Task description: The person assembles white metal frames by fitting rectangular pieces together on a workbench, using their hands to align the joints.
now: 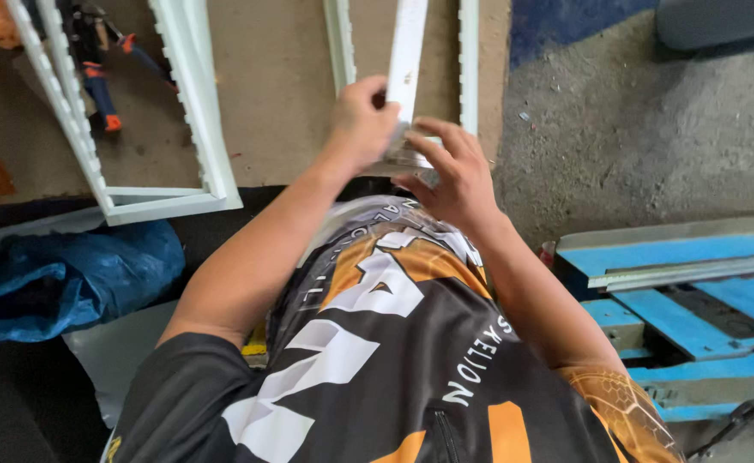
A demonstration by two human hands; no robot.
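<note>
Head view: left hand (361,120) gripping white strip (408,60), right hand (452,171) fingers spread.

Soft, even daylight – no glare
Shadows stay faint, hands look a bit motion-blurred, edges bend slightly from the wide lens.

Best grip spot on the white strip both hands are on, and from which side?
Grip the white strip at its near end, probably from both long edges. It is narrow and flat, running away from the person, and the left hand and right hand already meet there above the table.
</note>
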